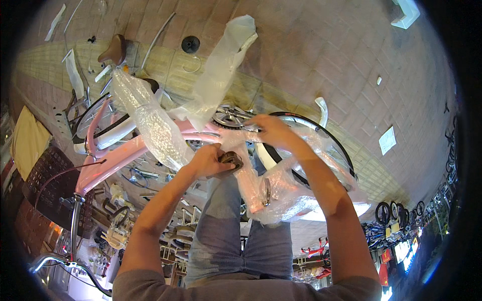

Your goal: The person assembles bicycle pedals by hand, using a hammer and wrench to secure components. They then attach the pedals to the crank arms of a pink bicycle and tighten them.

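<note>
My left hand [205,161] grips a small, dark brown round object [230,161]; its exact kind is unclear. It sits beside a pink bicycle frame [116,161], close to tubes covered in clear plastic wrap [246,184]. My right hand [273,131] is over the wrapped rear part of the frame, its fingers near the silver crankset [229,116]. Blur hides whether those fingers hold anything. Bubble wrap [150,120] covers one frame section, and a whitish foam sheet [222,75] sticks out past it. Behind my right forearm is a black-tyred wheel [344,150].
On the paving lie a brown saddle [114,50], a black disc [190,44], a paper sheet [387,140] and several packing strips. The silver handlebar [56,259] reaches out at lower left. Another wheel [81,120] is at left, near a dark perforated chair [56,192].
</note>
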Demonstrator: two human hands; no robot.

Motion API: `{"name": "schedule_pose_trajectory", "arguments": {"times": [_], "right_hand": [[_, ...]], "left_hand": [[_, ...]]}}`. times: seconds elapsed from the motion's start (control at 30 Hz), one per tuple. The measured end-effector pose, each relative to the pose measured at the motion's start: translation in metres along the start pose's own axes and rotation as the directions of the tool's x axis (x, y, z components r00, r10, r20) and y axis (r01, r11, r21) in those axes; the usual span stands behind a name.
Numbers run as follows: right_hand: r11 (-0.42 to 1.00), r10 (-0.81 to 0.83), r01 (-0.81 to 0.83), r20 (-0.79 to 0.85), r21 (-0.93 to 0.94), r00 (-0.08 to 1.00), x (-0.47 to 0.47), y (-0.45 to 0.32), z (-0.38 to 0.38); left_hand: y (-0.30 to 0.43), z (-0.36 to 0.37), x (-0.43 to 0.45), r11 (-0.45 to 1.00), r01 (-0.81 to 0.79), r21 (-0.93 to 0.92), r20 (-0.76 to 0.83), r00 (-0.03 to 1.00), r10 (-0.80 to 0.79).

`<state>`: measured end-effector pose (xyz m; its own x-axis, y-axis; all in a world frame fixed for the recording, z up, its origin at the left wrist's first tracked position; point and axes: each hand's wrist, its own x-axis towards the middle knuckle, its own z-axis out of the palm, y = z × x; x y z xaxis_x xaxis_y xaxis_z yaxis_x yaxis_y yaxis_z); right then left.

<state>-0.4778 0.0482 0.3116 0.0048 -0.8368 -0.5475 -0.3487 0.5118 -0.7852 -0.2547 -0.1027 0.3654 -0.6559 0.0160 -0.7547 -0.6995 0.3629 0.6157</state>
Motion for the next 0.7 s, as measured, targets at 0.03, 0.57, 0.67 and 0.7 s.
{"name": "schedule_pose_trajectory", "arguments": {"times": [0.03,0.57,0.67,0.7], "right_hand": [[0.988,-0.153,0.153,0.002,-0.007,0.988,0.012,0.004,0.020],[0.921,0.052,0.036,0.216,-0.387,0.975,0.068,-0.054,0.086],[0.919,0.198,-0.111,0.201,-0.378,0.959,0.069,-0.059,0.088],[0.918,0.209,-0.124,0.195,-0.376,0.958,0.070,-0.056,0.089]], "left_hand": [[0.001,-0.002,0.000,1.000,-0.016,-0.016,-0.005,1.000,0.016],[0.000,-0.010,-0.007,0.979,-0.205,0.011,-0.059,0.977,0.205],[-0.007,-0.007,-0.004,0.984,-0.175,0.046,-0.029,0.984,0.176],[-0.011,-0.004,0.000,0.986,-0.166,0.033,-0.030,0.985,0.167]]}}
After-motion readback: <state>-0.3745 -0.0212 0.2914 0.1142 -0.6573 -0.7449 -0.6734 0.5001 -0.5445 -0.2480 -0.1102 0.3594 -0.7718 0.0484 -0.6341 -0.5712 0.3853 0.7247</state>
